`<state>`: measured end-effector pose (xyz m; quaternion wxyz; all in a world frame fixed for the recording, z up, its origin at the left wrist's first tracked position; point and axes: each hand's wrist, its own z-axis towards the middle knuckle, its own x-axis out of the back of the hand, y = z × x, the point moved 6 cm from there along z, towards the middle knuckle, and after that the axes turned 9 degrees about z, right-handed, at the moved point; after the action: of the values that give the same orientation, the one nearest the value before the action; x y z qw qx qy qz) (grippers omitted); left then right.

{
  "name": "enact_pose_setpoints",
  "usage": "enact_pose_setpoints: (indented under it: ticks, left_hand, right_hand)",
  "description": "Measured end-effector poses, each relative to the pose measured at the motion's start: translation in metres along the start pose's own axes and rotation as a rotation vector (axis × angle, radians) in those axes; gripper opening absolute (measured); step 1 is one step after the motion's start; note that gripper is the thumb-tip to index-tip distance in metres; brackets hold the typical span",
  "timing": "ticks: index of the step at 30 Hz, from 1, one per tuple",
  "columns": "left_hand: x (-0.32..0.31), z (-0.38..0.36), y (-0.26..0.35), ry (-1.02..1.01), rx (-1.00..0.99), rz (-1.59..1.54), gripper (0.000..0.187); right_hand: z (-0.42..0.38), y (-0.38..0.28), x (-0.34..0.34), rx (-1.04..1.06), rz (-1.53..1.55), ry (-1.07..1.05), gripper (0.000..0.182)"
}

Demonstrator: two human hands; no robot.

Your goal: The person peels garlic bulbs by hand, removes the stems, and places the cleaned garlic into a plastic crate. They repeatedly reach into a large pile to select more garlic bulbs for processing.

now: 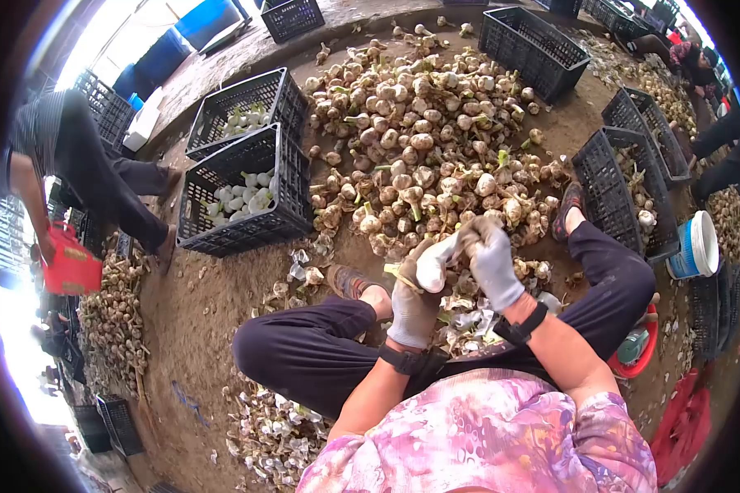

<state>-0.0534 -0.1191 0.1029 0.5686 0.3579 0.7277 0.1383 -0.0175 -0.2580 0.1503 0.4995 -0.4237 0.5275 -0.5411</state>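
A white garlic bulb [432, 271] is held up between my two gloved hands, just above my lap. My left hand [413, 311] is closed around its rounded lower end. My right hand [491, 261] has its fingers curled at the narrow stem end; exactly what they pinch there is hidden. Right beyond my hands spreads a big heap of unpeeled garlic [419, 140], brown and dirty, with stems on some bulbs. Loose papery garlic skins [464, 324] lie on the ground under my hands, between my legs.
To the left, a black crate [247, 234] holds white bulbs, with another crate [222, 103] behind it. More crates [600, 189] stand at right, near a white-and-blue bucket [695, 246] and a red basin [640, 349]. At far left a person holds a red container [72, 264].
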Motion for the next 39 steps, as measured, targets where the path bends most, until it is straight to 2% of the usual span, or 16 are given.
enact_pose_setpoints:
  ticks: [3, 4, 7, 10, 13, 15, 17, 20, 23, 25, 27, 29, 32, 35, 36, 39]
  left_hand:
    - [0.002, 0.000, 0.005, -0.031, -0.022, 0.028, 0.045]
    - [0.005, 0.000, 0.007, -0.021, -0.017, 0.013, 0.043]
    - [0.012, 0.000, 0.009, 0.053, -0.061, 0.047, 0.041]
    - [0.041, 0.010, -0.005, 0.151, 0.107, -0.141, 0.040]
    - [0.042, 0.008, -0.007, 0.208, 0.181, -0.212, 0.036]
    - [0.024, 0.004, -0.002, 0.216, 0.194, -0.272, 0.035]
    - [0.034, 0.011, 0.006, 0.111, -0.178, 0.576, 0.024]
    - [0.008, -0.001, 0.023, 0.039, -0.430, 1.264, 0.030]
    - [0.019, -0.001, 0.027, 0.194, -0.229, 0.824, 0.039]
    - [0.039, 0.011, -0.004, 0.293, 0.095, -0.441, 0.043]
    - [0.078, 0.024, -0.007, 0.317, -0.036, -0.041, 0.041]
    - [0.098, 0.030, -0.009, 0.377, -0.093, 0.178, 0.035]
    - [0.072, 0.024, -0.008, 0.515, 0.105, -0.262, 0.030]
    - [0.084, 0.039, -0.020, 0.357, 0.096, -0.060, 0.035]
    - [0.063, 0.035, -0.008, 0.312, -0.154, 0.576, 0.035]
    - [0.040, 0.039, -0.011, 0.332, 0.101, 0.418, 0.031]
  right_hand:
    - [0.015, 0.010, 0.037, -0.191, 0.044, 0.159, 0.013]
    - [0.015, 0.016, 0.042, -0.258, -0.066, -0.010, 0.011]
    - [-0.020, 0.031, 0.035, -0.153, -1.097, -0.947, 0.019]
    - [-0.052, 0.009, 0.031, -0.392, -1.227, -1.332, 0.036]
    - [-0.045, -0.006, 0.022, -0.157, -1.279, -1.053, 0.045]
    - [-0.034, -0.020, 0.011, 0.151, -1.017, -0.774, 0.047]
    - [-0.021, -0.034, -0.008, 0.285, -0.733, -0.558, 0.045]
    - [-0.016, -0.019, -0.032, 0.324, -0.587, -0.465, 0.028]
    - [-0.027, -0.006, -0.044, 0.233, -0.607, -0.627, 0.009]
    - [-0.056, -0.002, -0.049, 0.215, -0.436, -0.959, 0.010]
    - [-0.073, 0.011, -0.032, -0.190, -0.415, -1.260, 0.014]
    - [-0.054, 0.046, 0.009, -0.247, -1.108, -1.324, 0.026]
    - [-0.001, 0.092, 0.074, -0.247, -1.573, -1.122, 0.031]
    - [0.075, 0.106, 0.115, -0.338, -1.425, -0.602, 0.035]
    - [0.098, 0.116, 0.127, -0.232, -1.402, -0.356, 0.035]
    - [0.149, 0.143, 0.131, -0.189, -1.104, -0.099, 0.053]
